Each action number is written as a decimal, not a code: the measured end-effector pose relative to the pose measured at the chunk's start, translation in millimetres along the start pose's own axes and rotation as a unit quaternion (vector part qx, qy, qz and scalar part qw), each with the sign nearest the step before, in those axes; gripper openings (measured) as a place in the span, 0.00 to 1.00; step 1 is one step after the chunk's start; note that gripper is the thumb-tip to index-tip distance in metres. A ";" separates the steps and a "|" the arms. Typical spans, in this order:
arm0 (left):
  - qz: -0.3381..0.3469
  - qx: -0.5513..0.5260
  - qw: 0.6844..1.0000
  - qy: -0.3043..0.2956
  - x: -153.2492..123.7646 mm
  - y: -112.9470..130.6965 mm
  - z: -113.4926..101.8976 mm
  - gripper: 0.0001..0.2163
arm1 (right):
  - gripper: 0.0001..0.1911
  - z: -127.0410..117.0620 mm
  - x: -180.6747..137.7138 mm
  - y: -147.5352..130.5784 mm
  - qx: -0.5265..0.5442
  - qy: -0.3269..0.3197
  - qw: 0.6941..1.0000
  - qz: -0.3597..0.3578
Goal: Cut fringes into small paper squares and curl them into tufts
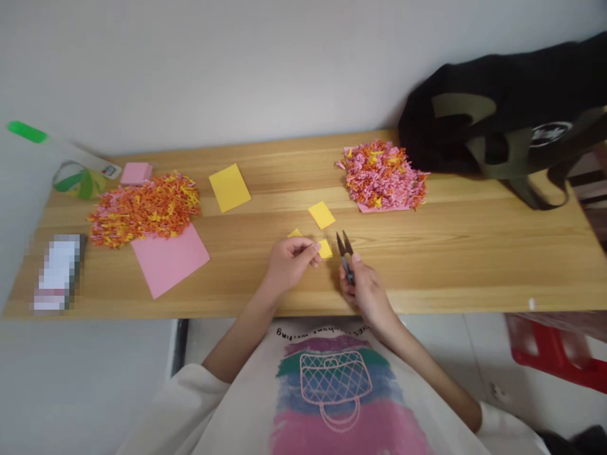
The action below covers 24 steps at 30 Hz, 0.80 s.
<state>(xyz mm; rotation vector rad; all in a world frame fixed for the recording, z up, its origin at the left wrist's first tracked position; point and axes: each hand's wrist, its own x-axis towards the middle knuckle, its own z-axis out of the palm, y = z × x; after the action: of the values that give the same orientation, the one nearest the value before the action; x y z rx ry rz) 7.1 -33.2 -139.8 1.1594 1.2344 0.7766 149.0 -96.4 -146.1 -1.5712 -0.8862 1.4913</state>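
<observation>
Over the table (450,265), the left hand (289,258) pinches a yellow paper piece (325,250); beside it, the right hand (368,285) holds thread snips (347,264), blades parted. Behind the left hand shows a yellow scrap (296,233), probably paper.

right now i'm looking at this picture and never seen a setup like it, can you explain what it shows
There is no machine here, just a person's two bare hands. The one picture comes from a camera worn on the head, looking forward and down. The left hand pinches a small yellow piece; the right hand holds snips with the blades apart. On the wooden table lie a left heap and a right heap of pink, orange and yellow bits, a pink sheet, a larger yellow sheet and, at right, a black bag.
</observation>
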 end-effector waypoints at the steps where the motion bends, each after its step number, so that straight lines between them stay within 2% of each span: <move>1: -0.001 0.001 1.000 -0.003 -0.8 0.9 -0.4 0.10 | 0.33 -1.0 0.8 -1.5 0.012 0.003 1.000 0.005; 12: 0.006 0.019 0.999 -0.034 -10.5 13.7 4.6 0.09 | 0.16 -2.0 2.4 -20.9 0.002 0.040 0.998 -0.045; 17: 0.013 0.098 0.994 -0.051 -11.0 13.5 1.6 0.09 | 0.14 -5.2 4.8 -15.9 -0.017 0.052 0.997 -0.056; 21: 0.012 0.184 0.983 -0.014 -11.0 7.4 -1.7 0.07 | 0.14 -12.6 8.8 -11.3 -0.033 0.085 0.994 -0.057; 24: 0.017 0.271 0.962 0.032 -11.3 3.0 -3.4 0.07 | 0.15 -18.6 10.9 -9.6 -0.040 0.103 0.992 -0.055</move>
<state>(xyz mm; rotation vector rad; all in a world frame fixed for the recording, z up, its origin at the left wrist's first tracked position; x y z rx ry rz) 1.9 -42.1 -133.4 1.6082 1.5386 0.5133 168.6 -83.6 -142.4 -1.6723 -0.9059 1.2053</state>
